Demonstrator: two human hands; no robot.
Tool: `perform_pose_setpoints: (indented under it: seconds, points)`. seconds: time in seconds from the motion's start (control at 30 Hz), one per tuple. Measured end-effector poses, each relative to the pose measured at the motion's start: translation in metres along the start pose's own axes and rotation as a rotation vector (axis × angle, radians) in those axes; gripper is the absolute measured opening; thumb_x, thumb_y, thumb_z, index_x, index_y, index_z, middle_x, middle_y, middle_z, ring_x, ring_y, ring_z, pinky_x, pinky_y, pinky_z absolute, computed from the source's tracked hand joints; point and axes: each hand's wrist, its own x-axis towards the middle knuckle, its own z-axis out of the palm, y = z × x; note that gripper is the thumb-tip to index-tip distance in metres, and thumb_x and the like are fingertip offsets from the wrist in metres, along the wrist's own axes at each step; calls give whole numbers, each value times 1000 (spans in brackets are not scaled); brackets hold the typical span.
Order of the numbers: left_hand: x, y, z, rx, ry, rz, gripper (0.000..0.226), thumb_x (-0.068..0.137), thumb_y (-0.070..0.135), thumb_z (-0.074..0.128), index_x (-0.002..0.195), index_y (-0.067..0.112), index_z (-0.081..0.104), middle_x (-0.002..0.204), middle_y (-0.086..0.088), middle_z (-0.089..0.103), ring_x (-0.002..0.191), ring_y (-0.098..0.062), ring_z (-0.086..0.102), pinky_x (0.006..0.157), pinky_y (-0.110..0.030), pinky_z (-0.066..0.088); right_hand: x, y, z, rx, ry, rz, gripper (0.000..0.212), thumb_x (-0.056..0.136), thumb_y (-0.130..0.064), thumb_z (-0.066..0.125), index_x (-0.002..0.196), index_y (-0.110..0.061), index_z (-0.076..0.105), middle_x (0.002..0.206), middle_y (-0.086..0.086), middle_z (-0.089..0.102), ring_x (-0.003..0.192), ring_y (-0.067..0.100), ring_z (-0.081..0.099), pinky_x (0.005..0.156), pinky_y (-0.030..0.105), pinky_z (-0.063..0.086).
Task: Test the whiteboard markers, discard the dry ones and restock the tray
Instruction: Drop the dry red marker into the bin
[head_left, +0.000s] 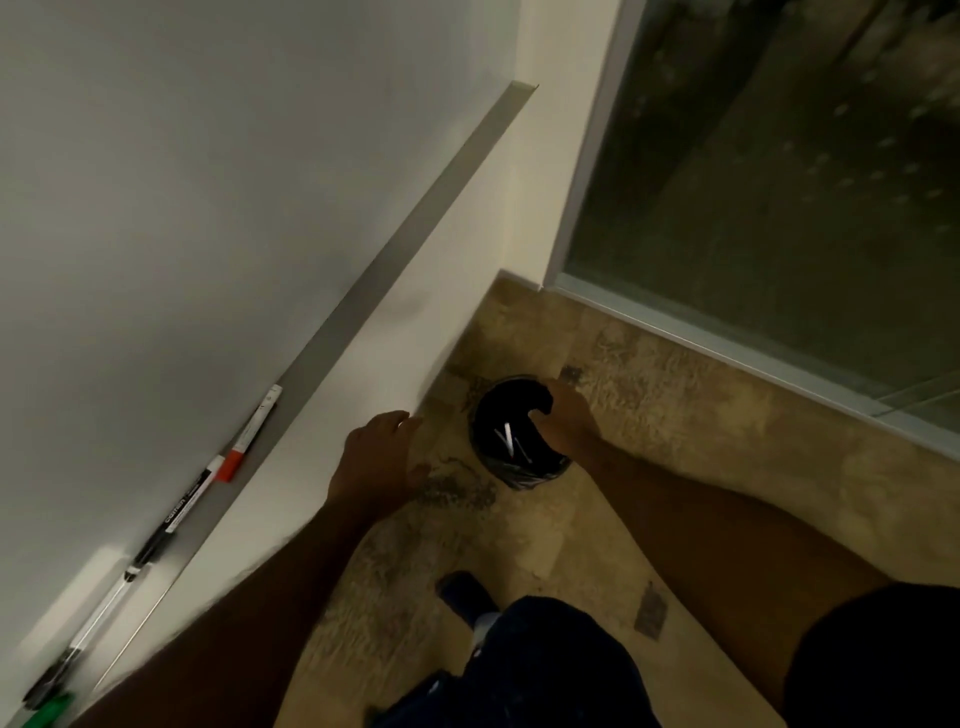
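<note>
Fingers (545, 417) of right hand (569, 422) hang above bin (523, 478).

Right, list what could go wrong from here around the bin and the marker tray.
1. The right hand is at the rim of the small lined bin. A pull or bump could tip it and spill what look like markers inside onto the floor.
2. The left hand and its forearm pass close beside the narrow tray. Straightening up could brush the red-capped marker or its neighbours off the ledge.
</note>
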Motion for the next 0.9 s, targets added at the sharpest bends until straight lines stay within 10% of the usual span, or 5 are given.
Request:
perform_pose_setpoints:
  seconds: [0.1, 0.37, 0.7, 0.9]
  points:
    - [-2, -8, 9, 56, -32, -15, 78, 89, 59, 52, 152, 21, 27, 160, -9, 25, 147, -28, 22, 117, -47, 21, -6, 7, 10, -148, -4, -68, 64, 94, -29, 59, 151, -22, 31, 159, 10, 27, 143, 32, 30, 115, 46, 33]
    - [-30, -24, 28, 75, -103, -74, 132, 48, 94, -25, 157, 26, 8, 164, -8, -3, 152, -25, -5, 121, -50, -2, -46, 3, 54, -408, -93, -273, 85, 90, -61, 48, 157, -29, 5, 165, 9, -5, 151, 32, 0, 120, 52, 2]
    - [-99, -63, 41, 61, -91, -256, 93, 84, 75, 38, 156, 27, 5, 164, -8, -3, 152, -25, -4, 121, -50, -2, -78, -58, 91, -427, -120, -525, 83, 93, -49, 54, 156, -26, 4, 165, 6, -4, 151, 26, -2, 120, 46, -3]
    - [-140, -84, 40, 66, -37, -379, 88, 89, 75, 34, 156, 27, 2, 165, -6, -3, 152, -23, -3, 121, -47, 1, -89, -106, 115, -534, -144, -713, 86, 88, -54, 56, 154, -32, 5, 164, 5, 5, 151, 27, 7, 121, 53, 11]
